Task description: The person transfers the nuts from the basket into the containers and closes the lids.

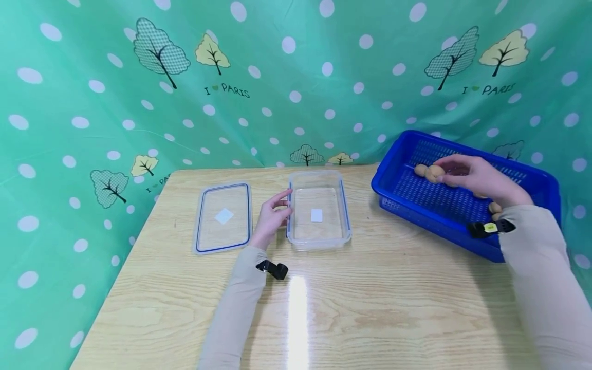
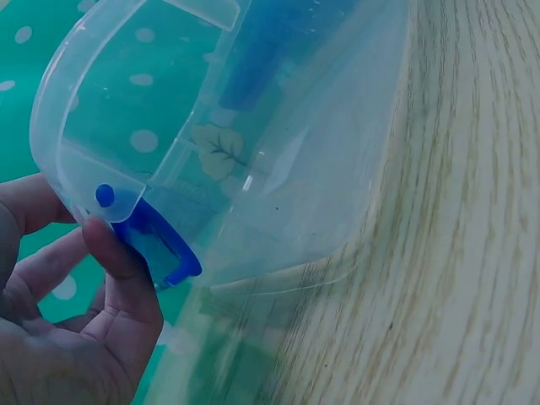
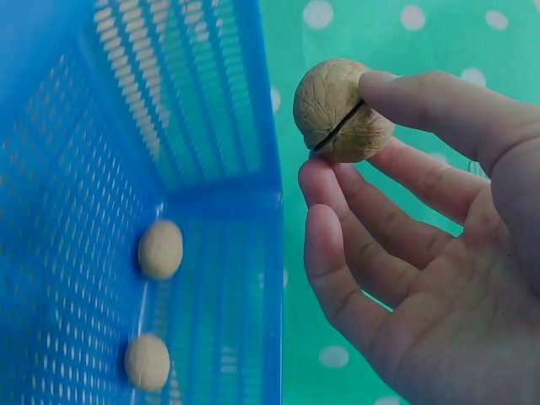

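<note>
near centre frame, the left hand (image 1: 272,218) is pinching the clear plastic container (image 1: 319,243) by its left edge, probably steadying it; at right, the right hand (image 1: 483,178) is gripping a walnut (image 3: 337,105) between thumb and fingertips above the blue basket (image 1: 416,206), seemingly because its shell is round.

Place: curtained tabletop workspace; home or lab, I cannot tell
Table (image 1: 393,313): wood-grain top
Cloth (image 1: 277,56): printed green, hanging behind table

Right of the clear container (image 1: 319,242), bare tabletop (image 1: 363,226) offers passage until the blue basket (image 1: 416,214), its raised wall an obstacle, the right hand (image 1: 483,180) and walnut (image 1: 433,173) above. The left hand (image 1: 270,218) obstructs the container's left side, before the flat lid (image 1: 222,232); behind it, the curtain (image 1: 268,103) bars the way. Its top admits entry.
</note>
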The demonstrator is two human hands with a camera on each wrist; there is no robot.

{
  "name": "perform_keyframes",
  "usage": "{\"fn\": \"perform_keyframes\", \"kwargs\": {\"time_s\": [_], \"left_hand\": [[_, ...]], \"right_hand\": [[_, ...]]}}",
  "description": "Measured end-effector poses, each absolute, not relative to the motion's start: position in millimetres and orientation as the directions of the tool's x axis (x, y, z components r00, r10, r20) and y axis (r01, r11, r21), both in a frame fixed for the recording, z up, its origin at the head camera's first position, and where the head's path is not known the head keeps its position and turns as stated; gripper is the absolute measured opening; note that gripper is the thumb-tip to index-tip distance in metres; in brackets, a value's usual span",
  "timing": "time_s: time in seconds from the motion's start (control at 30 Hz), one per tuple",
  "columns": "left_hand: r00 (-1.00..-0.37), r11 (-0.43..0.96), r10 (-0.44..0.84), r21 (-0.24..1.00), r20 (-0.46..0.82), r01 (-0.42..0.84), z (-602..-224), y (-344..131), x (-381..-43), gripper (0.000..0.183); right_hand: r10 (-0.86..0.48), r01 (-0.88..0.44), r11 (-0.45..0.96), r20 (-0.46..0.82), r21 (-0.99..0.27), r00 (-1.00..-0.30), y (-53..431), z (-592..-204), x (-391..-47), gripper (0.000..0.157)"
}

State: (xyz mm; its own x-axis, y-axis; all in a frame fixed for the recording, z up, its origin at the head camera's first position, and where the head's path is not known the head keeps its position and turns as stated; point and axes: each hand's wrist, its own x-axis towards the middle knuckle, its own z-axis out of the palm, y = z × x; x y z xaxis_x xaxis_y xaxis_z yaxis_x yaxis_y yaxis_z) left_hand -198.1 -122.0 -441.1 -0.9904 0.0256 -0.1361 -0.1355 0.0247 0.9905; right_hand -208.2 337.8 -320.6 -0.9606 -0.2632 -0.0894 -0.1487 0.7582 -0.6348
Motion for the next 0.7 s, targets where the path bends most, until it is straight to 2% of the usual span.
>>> {"fn": "perform_keyframes", "kwargs": {"time_s": [0.7], "left_hand": [[-0.982,-0.014,0.07,0.984,-0.174,-0.175,-440,-124,-200,0.055]], "right_hand": [[-0.347,-0.207,0.596,-0.017,-0.776,-0.938,248,-325,-221,0.043]]}}
